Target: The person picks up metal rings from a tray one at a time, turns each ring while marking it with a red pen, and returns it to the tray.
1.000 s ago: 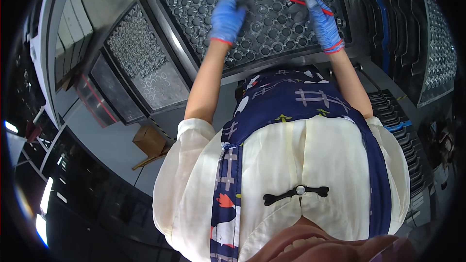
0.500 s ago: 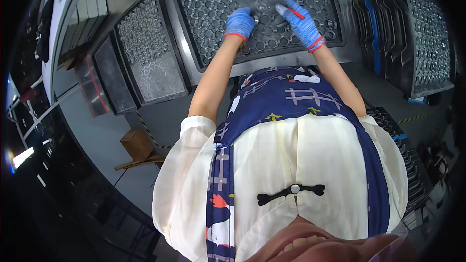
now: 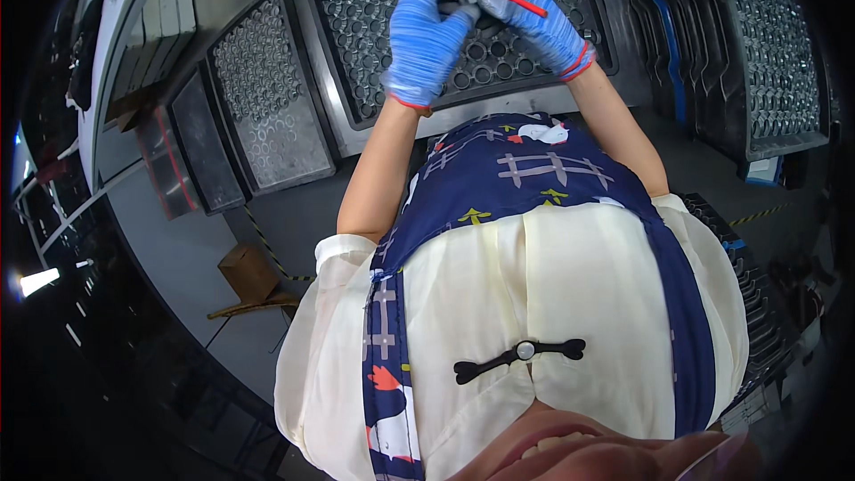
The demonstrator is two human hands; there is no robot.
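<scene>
My left hand point(image 3: 423, 40), in a blue knit glove with grey-coated fingers, is raised over a dark tray point(image 3: 354, 116) of metal rings point(image 3: 370, 49). Its fingers are closed and curl toward my right hand point(image 3: 539, 27), gloved alike; the fingertips meet above the tray's middle. Whatever the left fingers pinch is hidden among the fingertips. A thin red pen-like stick point(image 3: 525, 5) lies along my right hand, whose fingers are closed around it. Many rings lie flat in the tray, spread over most of its surface.
On the left stand a partly filled tray of rings point(image 3: 280, 147) and a dark flat panel point(image 3: 209, 138). Stacked dark trays point(image 3: 704, 44) and a tilted tray of rings point(image 3: 775, 62) are at the right. A cardboard box point(image 3: 248, 273) sits lower left.
My hands have come together and risen off the rings toward me. Before, they were apart, low over the tray, with a shiny metal piece at my left fingertips.
</scene>
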